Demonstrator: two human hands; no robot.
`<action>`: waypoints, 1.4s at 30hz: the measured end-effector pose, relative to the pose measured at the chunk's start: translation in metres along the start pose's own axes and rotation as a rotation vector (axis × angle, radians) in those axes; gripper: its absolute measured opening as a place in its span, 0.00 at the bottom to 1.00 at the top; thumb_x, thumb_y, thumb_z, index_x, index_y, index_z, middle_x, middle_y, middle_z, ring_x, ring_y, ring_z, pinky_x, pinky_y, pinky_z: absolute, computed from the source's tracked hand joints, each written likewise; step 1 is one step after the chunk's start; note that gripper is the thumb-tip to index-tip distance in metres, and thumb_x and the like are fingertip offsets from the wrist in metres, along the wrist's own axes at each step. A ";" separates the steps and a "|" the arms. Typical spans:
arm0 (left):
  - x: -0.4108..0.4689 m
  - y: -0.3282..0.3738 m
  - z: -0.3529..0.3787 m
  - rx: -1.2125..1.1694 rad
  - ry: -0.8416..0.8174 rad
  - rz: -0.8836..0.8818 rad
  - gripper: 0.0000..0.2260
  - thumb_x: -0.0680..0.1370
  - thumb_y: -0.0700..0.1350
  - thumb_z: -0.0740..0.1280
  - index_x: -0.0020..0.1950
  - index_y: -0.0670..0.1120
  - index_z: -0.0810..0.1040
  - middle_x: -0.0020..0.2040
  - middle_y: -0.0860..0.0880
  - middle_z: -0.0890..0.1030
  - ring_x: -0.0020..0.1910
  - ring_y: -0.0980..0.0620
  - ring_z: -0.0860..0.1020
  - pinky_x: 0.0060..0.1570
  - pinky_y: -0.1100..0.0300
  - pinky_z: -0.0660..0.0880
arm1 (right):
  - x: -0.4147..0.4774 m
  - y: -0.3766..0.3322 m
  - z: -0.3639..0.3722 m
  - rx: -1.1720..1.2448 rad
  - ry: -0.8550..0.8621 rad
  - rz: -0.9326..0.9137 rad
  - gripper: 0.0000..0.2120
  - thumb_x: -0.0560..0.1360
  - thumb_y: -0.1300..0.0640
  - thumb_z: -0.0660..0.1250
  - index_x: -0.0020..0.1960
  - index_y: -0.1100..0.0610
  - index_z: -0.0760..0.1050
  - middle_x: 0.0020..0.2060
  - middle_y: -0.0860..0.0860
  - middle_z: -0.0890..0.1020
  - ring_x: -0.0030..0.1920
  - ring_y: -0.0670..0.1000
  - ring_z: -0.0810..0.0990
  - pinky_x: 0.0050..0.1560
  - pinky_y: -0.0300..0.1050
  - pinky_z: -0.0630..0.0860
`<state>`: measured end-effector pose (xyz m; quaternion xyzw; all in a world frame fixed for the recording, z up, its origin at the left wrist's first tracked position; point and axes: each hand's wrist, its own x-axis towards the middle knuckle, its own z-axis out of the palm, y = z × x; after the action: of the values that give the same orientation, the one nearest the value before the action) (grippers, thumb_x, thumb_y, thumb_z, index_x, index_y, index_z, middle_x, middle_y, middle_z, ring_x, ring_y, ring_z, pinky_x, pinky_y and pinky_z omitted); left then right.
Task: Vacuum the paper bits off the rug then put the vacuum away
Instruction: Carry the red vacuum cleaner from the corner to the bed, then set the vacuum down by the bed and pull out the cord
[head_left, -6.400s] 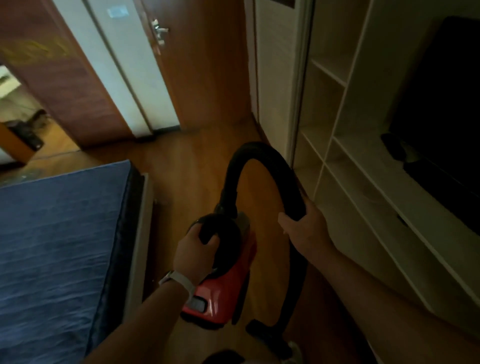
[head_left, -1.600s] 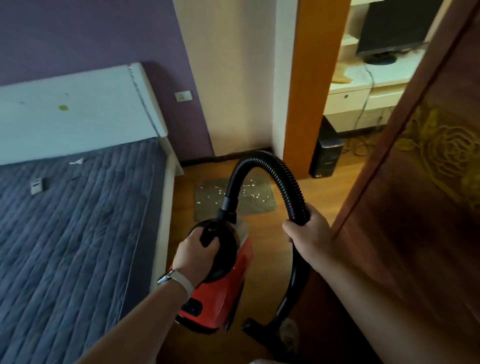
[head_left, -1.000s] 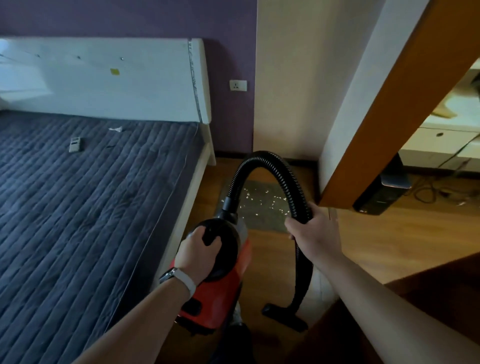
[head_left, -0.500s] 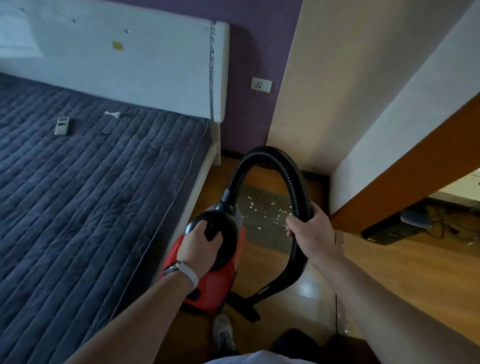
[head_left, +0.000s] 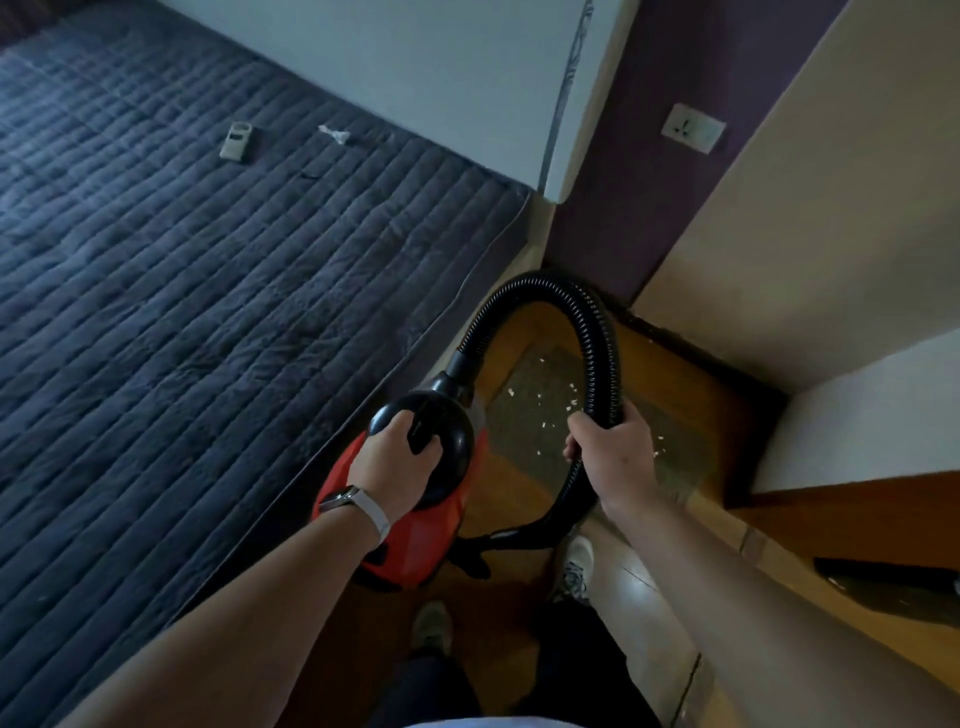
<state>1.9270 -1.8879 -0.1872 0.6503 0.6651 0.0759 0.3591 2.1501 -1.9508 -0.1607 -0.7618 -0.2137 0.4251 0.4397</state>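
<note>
Head view, read from left to right. Shows a dark quilted bed (head_left: 208, 312) filling the left half, with a small white remote (head_left: 238, 141) and one paper scrap (head_left: 335, 135) lying near the white headboard (head_left: 415, 67). Just beside the bed edge, finds the left hand (head_left: 392, 467) curled round the black top handle of the red vacuum (head_left: 415, 540), apparently carrying it. Follows the ribbed black hose (head_left: 597, 332) up from the vacuum's front, over in an arch and down into the right hand (head_left: 613, 457), wrapped firmly round it, fingers closed. Below, sees the nozzle (head_left: 475, 553) low by the wooden floor (head_left: 639, 582), near a white shoe (head_left: 577, 564); touching the floor or not, cannot tell. Through the arch, makes out the grey rug (head_left: 530, 452) lying on the floor at the bed's corner, with white paper bits (head_left: 546, 426) scattered over it, none picked up yet. Further right, notes a wall socket (head_left: 693, 127) on the purple wall.

Compared with half a second ago: much closer to the rug, now almost at the feet instead of well ahead, with the same grips on handle and hose. Probably means the end of carrying. Left to do: set the vacuum down, perhaps plug in, bring the nozzle onto the rug.
</note>
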 end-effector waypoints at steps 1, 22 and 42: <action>0.008 -0.002 0.007 -0.002 0.010 -0.026 0.07 0.78 0.54 0.65 0.45 0.51 0.72 0.37 0.50 0.79 0.34 0.49 0.79 0.33 0.51 0.79 | 0.015 0.003 0.004 0.004 -0.021 0.009 0.06 0.72 0.63 0.68 0.47 0.56 0.73 0.29 0.53 0.78 0.29 0.50 0.78 0.37 0.49 0.78; 0.208 -0.169 0.235 -0.019 0.116 -0.186 0.07 0.77 0.53 0.64 0.43 0.51 0.71 0.32 0.51 0.77 0.31 0.53 0.74 0.29 0.58 0.69 | 0.275 0.202 0.124 -0.278 -0.136 -0.288 0.08 0.71 0.58 0.71 0.41 0.58 0.72 0.33 0.59 0.77 0.31 0.53 0.74 0.31 0.51 0.75; 0.305 -0.323 0.390 -0.064 0.151 -0.091 0.07 0.77 0.51 0.66 0.44 0.49 0.73 0.36 0.51 0.79 0.34 0.52 0.77 0.36 0.56 0.76 | 0.422 0.359 0.203 -0.306 -0.212 -0.282 0.11 0.72 0.59 0.71 0.53 0.57 0.75 0.36 0.57 0.81 0.31 0.54 0.79 0.35 0.50 0.78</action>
<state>1.9222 -1.7968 -0.7710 0.6000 0.7164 0.1293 0.3317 2.1936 -1.7440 -0.7116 -0.7335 -0.4248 0.3997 0.3490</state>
